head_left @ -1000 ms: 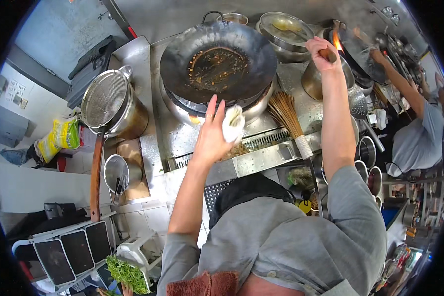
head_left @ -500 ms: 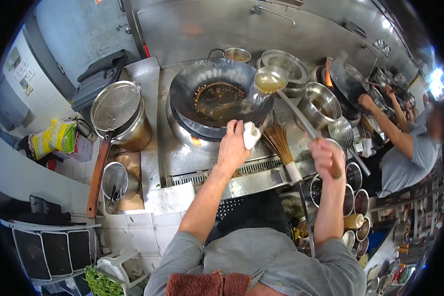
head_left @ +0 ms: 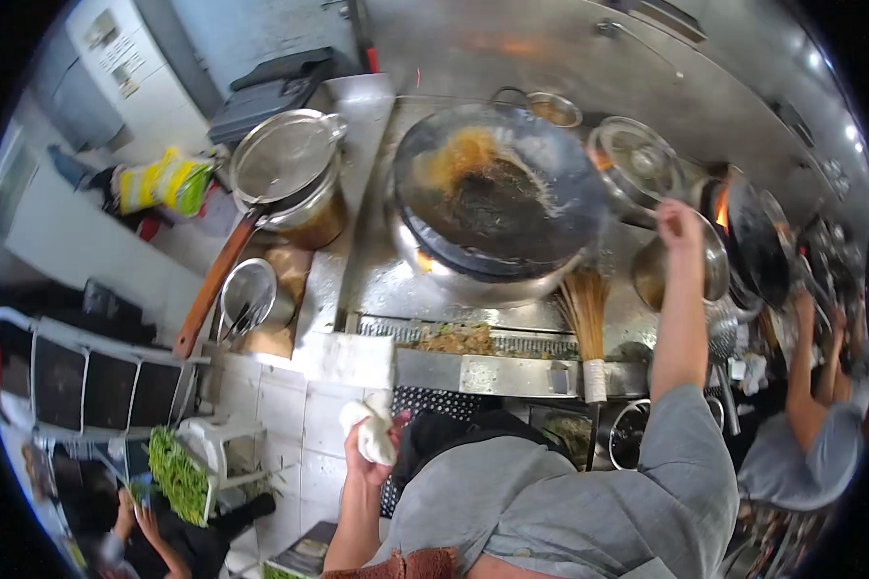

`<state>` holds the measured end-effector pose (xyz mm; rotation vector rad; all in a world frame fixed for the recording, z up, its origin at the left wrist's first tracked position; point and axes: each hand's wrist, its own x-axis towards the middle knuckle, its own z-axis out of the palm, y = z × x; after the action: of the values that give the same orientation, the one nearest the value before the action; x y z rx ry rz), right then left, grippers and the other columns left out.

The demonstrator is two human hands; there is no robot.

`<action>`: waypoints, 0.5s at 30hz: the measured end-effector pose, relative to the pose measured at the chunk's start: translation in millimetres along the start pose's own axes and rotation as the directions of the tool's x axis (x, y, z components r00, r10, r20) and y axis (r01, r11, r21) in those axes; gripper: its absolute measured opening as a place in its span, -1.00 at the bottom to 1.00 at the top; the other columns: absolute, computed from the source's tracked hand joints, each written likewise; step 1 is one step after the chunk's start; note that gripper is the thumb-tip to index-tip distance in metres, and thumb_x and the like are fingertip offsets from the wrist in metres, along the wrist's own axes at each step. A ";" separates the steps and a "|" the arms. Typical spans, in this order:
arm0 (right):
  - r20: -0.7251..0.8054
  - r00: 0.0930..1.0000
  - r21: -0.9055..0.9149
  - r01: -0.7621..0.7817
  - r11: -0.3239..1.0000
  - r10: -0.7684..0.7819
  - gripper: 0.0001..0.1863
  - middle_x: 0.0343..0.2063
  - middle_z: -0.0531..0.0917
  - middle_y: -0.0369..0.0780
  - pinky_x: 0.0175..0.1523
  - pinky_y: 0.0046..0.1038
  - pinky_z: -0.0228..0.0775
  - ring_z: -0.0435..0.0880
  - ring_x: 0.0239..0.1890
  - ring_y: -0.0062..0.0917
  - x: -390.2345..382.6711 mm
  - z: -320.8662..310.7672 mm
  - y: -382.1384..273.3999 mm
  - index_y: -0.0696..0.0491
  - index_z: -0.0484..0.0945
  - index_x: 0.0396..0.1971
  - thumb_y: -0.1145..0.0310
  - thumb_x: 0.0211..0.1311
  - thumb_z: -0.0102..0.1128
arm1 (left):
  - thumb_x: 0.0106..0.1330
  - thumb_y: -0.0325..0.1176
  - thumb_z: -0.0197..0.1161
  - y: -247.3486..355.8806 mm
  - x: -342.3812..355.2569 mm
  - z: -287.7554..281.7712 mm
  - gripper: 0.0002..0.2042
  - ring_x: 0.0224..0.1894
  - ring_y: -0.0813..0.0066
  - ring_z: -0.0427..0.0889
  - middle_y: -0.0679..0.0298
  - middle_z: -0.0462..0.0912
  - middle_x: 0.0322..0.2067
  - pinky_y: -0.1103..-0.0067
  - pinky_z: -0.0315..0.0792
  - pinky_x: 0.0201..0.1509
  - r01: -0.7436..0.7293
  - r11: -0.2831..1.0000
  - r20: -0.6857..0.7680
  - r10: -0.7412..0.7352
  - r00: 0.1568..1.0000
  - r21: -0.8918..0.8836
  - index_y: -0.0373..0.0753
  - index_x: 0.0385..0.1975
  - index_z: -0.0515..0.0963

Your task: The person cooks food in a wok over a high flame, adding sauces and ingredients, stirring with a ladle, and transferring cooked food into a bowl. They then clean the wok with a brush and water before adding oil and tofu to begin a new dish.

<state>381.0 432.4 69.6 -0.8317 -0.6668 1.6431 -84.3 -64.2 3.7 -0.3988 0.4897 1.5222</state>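
My left hand (head_left: pixel 375 439) grips a folded white cloth (head_left: pixel 367 425) low in front of the stove, away from the large black wok (head_left: pixel 497 193). That wok sits on a steel burner ring with flame showing below, its inside holding dark, orange-brown liquid, blurred. My right hand (head_left: pixel 678 224) is closed, raised right of the wok over a steel pot (head_left: pixel 705 280), near a wide steel bowl (head_left: pixel 637 145); what its fingers hold is unclear. A bamboo brush (head_left: pixel 584 318) stands upright at the stove's front.
A strainer (head_left: pixel 280 154) rests on a tall pot at left, beside a smaller pot (head_left: pixel 246 294). A flaming second wok (head_left: pixel 758 241) and a co-worker (head_left: pixel 801 454) are at right. Greens (head_left: pixel 179 473) on a stool and another person's hands (head_left: pixel 135 521) are lower left.
My left hand with the cloth has dropped back from the wok's rim. My right hand has moved up; the ladle of liquid is no longer clearly visible over the wok, whose contents look swirled.
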 end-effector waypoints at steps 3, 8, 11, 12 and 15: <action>0.356 0.910 0.686 -0.410 0.600 0.215 -0.89 -0.59 0.32 -0.20 -0.56 -0.64 0.35 0.38 -0.60 -0.57 -16.5 10.2 -35.4 0.26 0.19 -0.52 0.65 0.09 -0.08 | 0.13 -0.08 0.01 4.5 -23.0 0.7 -0.54 -0.29 0.24 0.50 -0.09 0.44 -0.16 0.43 0.54 -0.21 -0.125 0.981 0.142 0.146 0.979 -0.147 -0.39 -0.15 0.46; 0.379 0.901 0.760 -0.433 0.485 0.210 -0.87 -0.52 0.25 -0.24 -0.56 -0.58 0.38 0.36 -0.62 -0.58 -81.4 66.6 -55.1 0.21 0.08 -0.37 0.56 0.21 -0.17 | 0.10 -0.05 0.00 17.2 5.9 34.9 -0.44 -0.13 0.11 0.48 -0.09 0.43 -0.09 0.18 0.35 0.03 -0.112 0.993 0.257 0.116 0.959 -0.028 -0.29 0.05 0.28; 0.370 0.918 0.756 -0.387 0.528 0.144 -0.81 -0.52 0.25 -0.24 -0.56 -0.57 0.38 0.36 -0.62 -0.58 -166.2 132.8 -55.2 0.28 0.05 -0.25 0.55 0.23 -0.20 | 0.10 -0.06 0.02 23.2 43.7 76.2 -0.40 -0.08 0.11 0.45 -0.06 0.41 -0.06 0.22 0.34 0.05 0.068 0.976 0.373 -0.144 0.917 0.209 -0.35 0.08 0.23; 0.367 0.921 0.770 -0.379 0.512 0.130 -0.64 -0.52 0.26 -0.23 -0.57 -0.56 0.38 0.37 -0.62 -0.57 -178.5 136.8 -49.1 0.38 -0.05 -0.08 0.54 0.23 -0.20 | 0.09 -0.06 0.03 21.7 54.3 87.8 -0.39 -0.06 0.11 0.44 -0.06 0.40 -0.05 0.22 0.32 0.07 0.103 0.949 0.380 -0.217 0.899 0.298 -0.35 0.08 0.22; 0.382 0.915 0.774 -0.395 0.495 0.132 -0.54 -0.52 0.33 -0.22 -0.59 -0.61 0.39 0.42 -0.63 -0.57 -224.8 163.8 -25.2 0.37 -0.14 0.01 0.50 0.24 -0.22 | 0.05 -0.04 0.07 14.2 83.6 120.1 -0.34 0.02 0.09 0.39 -0.06 0.37 0.00 0.22 0.25 0.14 0.215 0.858 0.388 -0.417 0.822 0.466 -0.36 0.10 0.19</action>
<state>292.7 218.4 225.9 0.0427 0.1679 2.0916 -93.0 71.1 60.7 0.2191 0.3085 1.0905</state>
